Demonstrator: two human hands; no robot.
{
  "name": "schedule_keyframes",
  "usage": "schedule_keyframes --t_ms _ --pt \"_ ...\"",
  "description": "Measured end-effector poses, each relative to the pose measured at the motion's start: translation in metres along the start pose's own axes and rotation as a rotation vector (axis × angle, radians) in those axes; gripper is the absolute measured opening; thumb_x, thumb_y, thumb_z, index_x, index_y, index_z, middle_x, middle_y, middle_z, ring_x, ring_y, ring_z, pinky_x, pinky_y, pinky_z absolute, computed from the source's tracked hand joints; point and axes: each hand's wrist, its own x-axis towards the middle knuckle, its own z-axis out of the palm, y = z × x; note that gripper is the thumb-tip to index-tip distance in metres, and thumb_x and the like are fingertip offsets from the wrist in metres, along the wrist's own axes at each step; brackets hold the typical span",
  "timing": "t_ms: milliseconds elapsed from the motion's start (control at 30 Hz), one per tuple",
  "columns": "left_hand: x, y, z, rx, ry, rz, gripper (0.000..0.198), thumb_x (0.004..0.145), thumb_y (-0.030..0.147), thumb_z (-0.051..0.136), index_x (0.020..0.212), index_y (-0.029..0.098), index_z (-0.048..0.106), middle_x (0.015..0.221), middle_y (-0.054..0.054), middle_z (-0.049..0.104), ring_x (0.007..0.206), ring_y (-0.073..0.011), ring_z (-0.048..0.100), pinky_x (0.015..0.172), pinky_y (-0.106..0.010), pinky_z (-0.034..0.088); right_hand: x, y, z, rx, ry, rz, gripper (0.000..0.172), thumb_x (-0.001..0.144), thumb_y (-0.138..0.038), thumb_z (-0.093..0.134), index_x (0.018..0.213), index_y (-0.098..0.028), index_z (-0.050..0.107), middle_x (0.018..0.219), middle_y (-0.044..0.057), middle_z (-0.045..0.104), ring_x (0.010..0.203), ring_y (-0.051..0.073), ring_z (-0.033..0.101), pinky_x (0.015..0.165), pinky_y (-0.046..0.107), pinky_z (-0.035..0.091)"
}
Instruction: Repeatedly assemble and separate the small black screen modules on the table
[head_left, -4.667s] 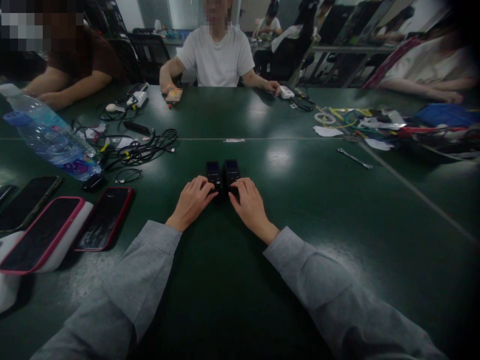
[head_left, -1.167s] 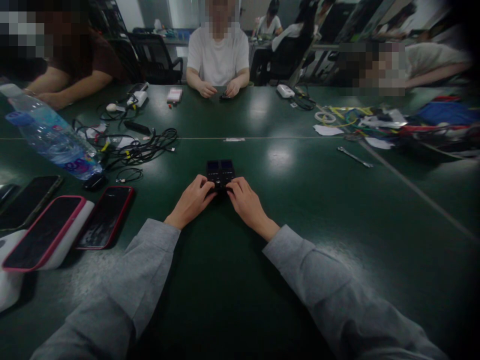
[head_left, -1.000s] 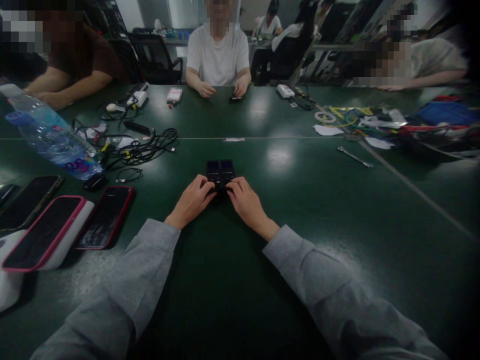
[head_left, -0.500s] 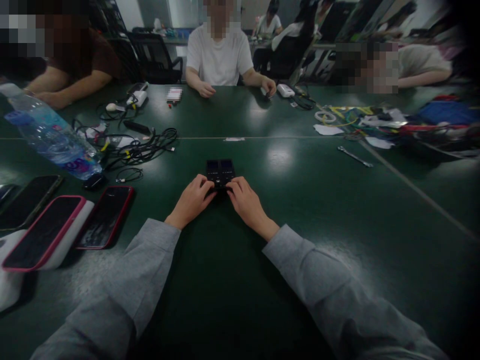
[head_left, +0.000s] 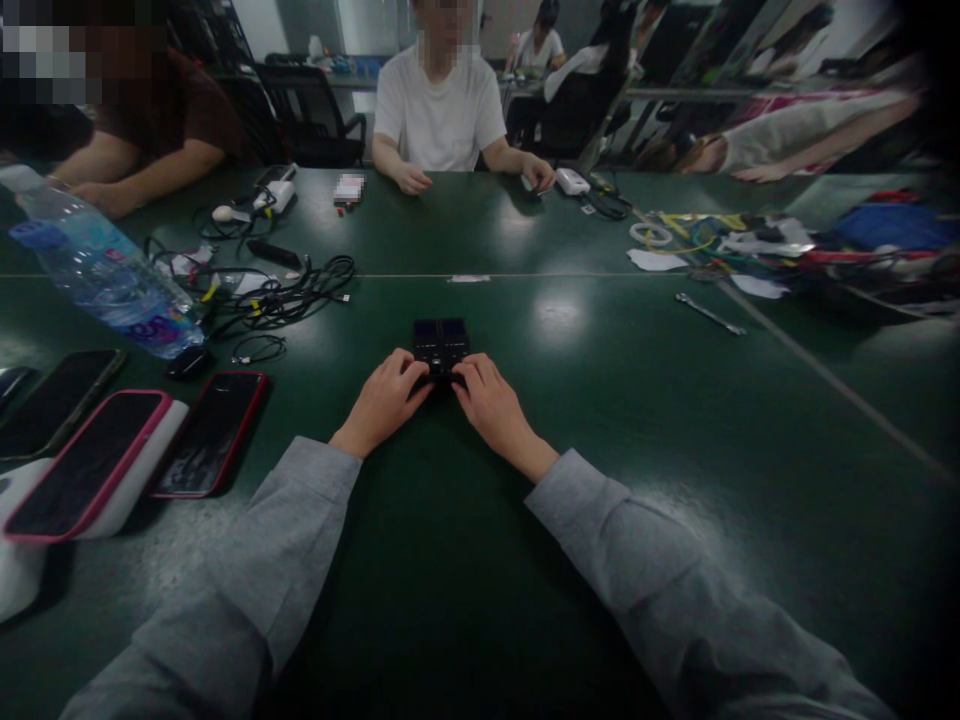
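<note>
A small black device with two dark screens side by side and small buttons below them (head_left: 441, 338) lies on the dark green table (head_left: 450, 560), straight ahead of me. My left hand (head_left: 390, 395) grips its near left corner between thumb and fingers. On the near right corner, my right hand (head_left: 491, 395) holds it the same way. Both thumbs are at the near edge, close together. The fingers cover the device's lower corners, and its underside is hidden.
Left of my arm lie several phones, one in a red case (head_left: 211, 435). Behind them are plastic water bottles (head_left: 112, 275) and tangled black cables (head_left: 292, 295). A wrench (head_left: 710, 314) lies to the right, before a heap of wires (head_left: 757, 240). A person in white (head_left: 441, 115) sits opposite.
My hands and the device have kept their place. At the far right, a person at the table has shifted, and a forearm now rests along the table edge.
</note>
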Motion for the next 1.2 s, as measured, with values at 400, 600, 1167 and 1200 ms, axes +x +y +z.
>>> schedule_keyframes --t_ms 400,600,1167,1200 --pt "0.0007 0.0008 0.0001 0.028 -0.014 -0.013 0.017 0.092 0.024 0.059 0.106 0.019 0.051 0.106 -0.008 0.050 0.094 -0.0208 0.055 0.078 -0.035 0.053 0.0010 -0.0001 0.0008 -0.006 -0.007 0.018 0.017 0.096 -0.013 0.048 0.112 -0.014 0.053 0.113 0.013 0.053 0.105 0.026 0.053 0.087 0.040 0.054" --pt "0.0002 0.0013 -0.0002 0.043 -0.011 -0.008 0.018 0.092 0.025 0.059 0.106 0.018 0.050 0.106 -0.008 0.050 0.095 -0.0211 0.055 0.078 -0.035 0.052 0.0008 0.0001 0.0008 0.001 -0.003 0.029 0.017 0.096 -0.014 0.048 0.112 -0.015 0.053 0.113 0.014 0.053 0.105 0.026 0.053 0.085 0.040 0.054" --pt "-0.0001 0.0035 -0.0021 0.078 0.016 -0.040 0.014 0.094 0.028 0.054 0.104 0.019 0.050 0.104 -0.007 0.050 0.090 -0.0199 0.055 0.074 -0.033 0.050 0.0013 -0.0011 -0.0033 -0.104 0.030 0.185 0.015 0.098 -0.022 0.046 0.108 -0.014 0.054 0.111 0.015 0.055 0.098 0.026 0.055 0.079 0.040 0.053" --pt "0.0000 0.0036 -0.0020 0.075 0.019 -0.046 0.014 0.094 0.028 0.054 0.104 0.019 0.051 0.104 -0.007 0.050 0.089 -0.0198 0.055 0.074 -0.033 0.050 0.0012 -0.0002 -0.0029 -0.115 0.034 0.195 0.015 0.098 -0.022 0.045 0.107 -0.014 0.054 0.111 0.015 0.055 0.098 0.027 0.055 0.079 0.041 0.053"
